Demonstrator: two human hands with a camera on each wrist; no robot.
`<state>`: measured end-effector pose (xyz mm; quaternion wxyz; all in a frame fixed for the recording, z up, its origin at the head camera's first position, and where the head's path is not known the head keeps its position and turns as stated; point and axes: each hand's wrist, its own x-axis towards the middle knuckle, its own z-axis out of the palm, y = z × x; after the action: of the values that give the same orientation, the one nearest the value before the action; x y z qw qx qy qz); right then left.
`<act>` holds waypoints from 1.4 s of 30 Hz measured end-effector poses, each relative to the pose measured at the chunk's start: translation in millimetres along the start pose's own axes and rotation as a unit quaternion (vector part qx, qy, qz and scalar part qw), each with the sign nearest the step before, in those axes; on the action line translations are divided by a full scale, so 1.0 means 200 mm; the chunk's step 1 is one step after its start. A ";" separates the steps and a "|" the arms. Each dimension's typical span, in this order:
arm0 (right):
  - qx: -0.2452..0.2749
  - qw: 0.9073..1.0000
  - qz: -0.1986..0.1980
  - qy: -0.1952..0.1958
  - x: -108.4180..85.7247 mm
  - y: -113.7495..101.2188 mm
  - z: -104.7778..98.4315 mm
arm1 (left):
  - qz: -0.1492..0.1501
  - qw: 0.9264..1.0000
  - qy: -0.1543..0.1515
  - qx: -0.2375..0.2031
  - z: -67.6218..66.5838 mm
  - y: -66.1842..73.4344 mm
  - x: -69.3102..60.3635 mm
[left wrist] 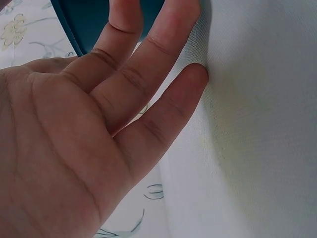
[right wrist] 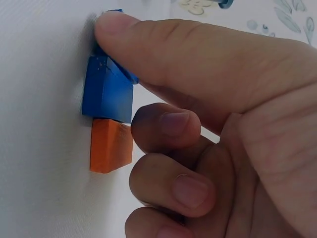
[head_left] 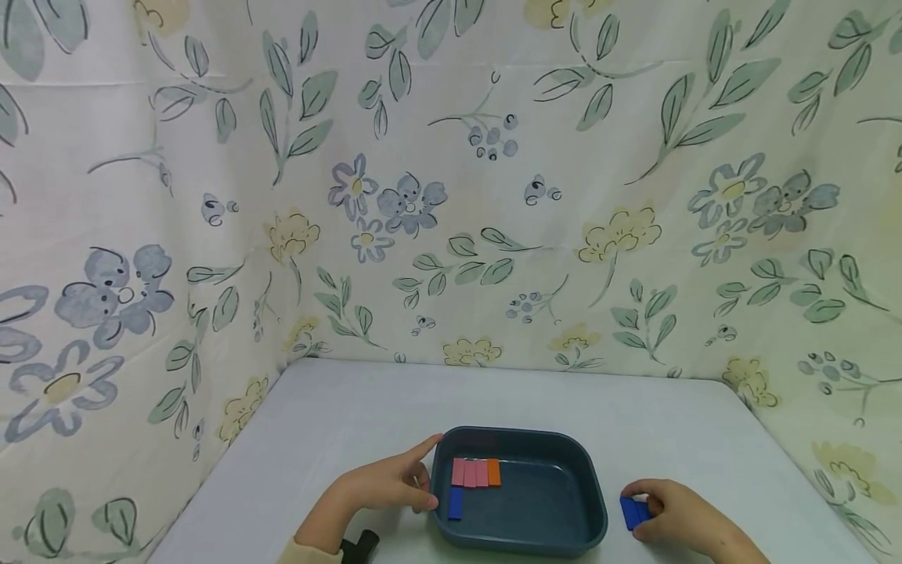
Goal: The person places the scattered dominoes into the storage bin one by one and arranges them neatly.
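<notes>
A dark blue-green tray [head_left: 528,540] stands on the table. My left hand [head_left: 391,482] is at its left side, index finger stretched along the rim and thumb touching the wall; in the left wrist view the other fingers [left wrist: 163,119] are loosely extended and hold nothing. Inside lie three pink blocks [head_left: 470,473], an orange block [head_left: 494,472] at the end of that row, and a blue block [head_left: 456,503] below. To the tray's right, my right hand [head_left: 680,517] pinches a slightly tilted blue block [head_left: 629,514]. Another blue block [right wrist: 106,91] and an orange block [right wrist: 110,146] stand beside it.
A white table [head_left: 366,399] carries everything. Floral cloth [head_left: 451,196] hangs behind and at both sides. A small black object [head_left: 361,547] shows beside the left wrist at the near edge.
</notes>
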<state>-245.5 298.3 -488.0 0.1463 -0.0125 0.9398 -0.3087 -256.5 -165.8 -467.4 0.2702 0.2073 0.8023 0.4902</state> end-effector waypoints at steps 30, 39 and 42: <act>-0.050 0.997 -0.038 0.054 -0.15 -0.26 -0.16 | 0.002 1.000 -0.001 -0.001 -0.01 -0.01 -0.01; -0.048 0.996 -0.061 0.054 -0.18 -0.37 -0.15 | 0.002 1.000 -0.006 0.000 -0.01 -0.01 0.00; -0.046 0.993 -0.096 0.047 -0.18 -0.41 -0.13 | 0.002 1.000 -0.007 -0.002 -0.01 -0.01 0.00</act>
<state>-224.8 251.1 -410.3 0.0704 -0.0952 0.9533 -0.2779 -257.7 -167.4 -468.4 0.2751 0.2117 0.7993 0.4904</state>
